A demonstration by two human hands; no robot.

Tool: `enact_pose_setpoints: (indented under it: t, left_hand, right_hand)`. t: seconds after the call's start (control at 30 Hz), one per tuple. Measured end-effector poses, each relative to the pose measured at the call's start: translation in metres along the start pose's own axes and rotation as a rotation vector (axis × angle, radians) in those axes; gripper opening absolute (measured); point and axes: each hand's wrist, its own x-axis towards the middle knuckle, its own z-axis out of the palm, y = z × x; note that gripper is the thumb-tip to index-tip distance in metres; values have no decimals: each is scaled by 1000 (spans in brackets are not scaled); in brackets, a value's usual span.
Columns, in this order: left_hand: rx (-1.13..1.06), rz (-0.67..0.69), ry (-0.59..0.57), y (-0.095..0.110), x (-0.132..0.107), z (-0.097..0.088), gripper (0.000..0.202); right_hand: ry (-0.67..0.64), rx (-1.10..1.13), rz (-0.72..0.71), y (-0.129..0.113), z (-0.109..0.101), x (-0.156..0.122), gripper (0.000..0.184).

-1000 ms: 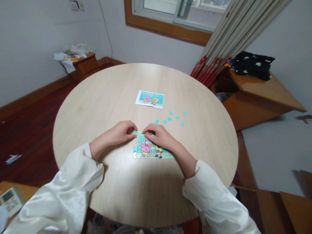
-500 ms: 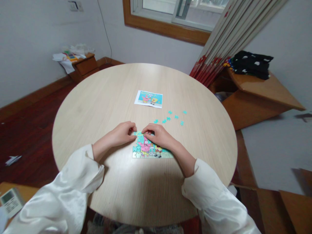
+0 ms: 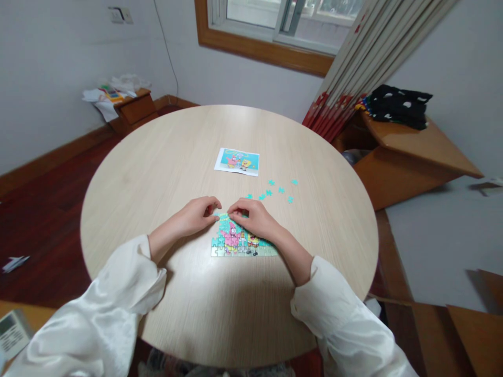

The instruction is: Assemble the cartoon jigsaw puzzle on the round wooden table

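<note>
A partly built cartoon jigsaw puzzle [image 3: 236, 242] lies on the round wooden table [image 3: 165, 157] in front of me. My left hand [image 3: 196, 213] rests at the puzzle's top left corner, fingers curled and pressed down on its edge. My right hand [image 3: 251, 217] lies over the puzzle's upper right part, fingertips pinched together on a piece near the top edge. Both fingertips almost meet. Several loose turquoise pieces [image 3: 275, 189] lie just beyond my right hand. A printed reference picture [image 3: 237, 161] sits farther back.
A low wooden desk [image 3: 408, 152] with a dark spotted cloth [image 3: 396, 106] stands to the right, beside a folded curtain [image 3: 353, 84]. A small cabinet with papers [image 3: 126, 102] is at the far left. A remote-like device [image 3: 10, 332] lies at the lower left.
Both hands stay on the puzzle's top edge with only tiny finger shifts. My head has tilted slightly, so everything sits a little lower and further left.
</note>
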Motion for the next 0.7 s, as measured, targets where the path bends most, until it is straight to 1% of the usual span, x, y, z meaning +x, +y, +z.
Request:
enact_pose_setpoints:
  t: [0.07, 0.13, 0.2, 0.3, 0.4, 0.47, 0.57, 0.63, 0.7]
  left_hand:
    - [-33, -12, 3, 0, 0, -1, 18]
    - [-75, -29, 15, -2, 0, -4, 18]
    - [-108, -48, 43, -4, 0, -9, 17]
    - [-130, -77, 62, -9, -2, -16, 19]
    - [-131, -100, 16, -12, -3, -20, 23]
    - [-116, -112, 1, -13, -3, -19, 25]
    - [-76, -120, 2, -14, -1, -15, 26]
    - [-54, -121, -3, -15, 1, -12, 27]
    - [-40, -118, -6, -17, 2, -11, 27]
  right_hand:
    - [153, -1, 17, 6, -11, 2, 10]
    - [333, -21, 60, 17, -26, 2, 10]
    - [426, -69, 116, 31, -44, 2, 11]
    - [461, -193, 169, 52, -65, -3, 11]
    - [449, -283, 195, 68, -79, -9, 14]
    - [461, -331, 197, 76, -89, -14, 17]
    - [562, -395, 226, 88, -109, -25, 20]
    - [647, -421, 280, 96, -123, -34, 22]
    - [684, -429, 339, 102, -134, -41, 22]
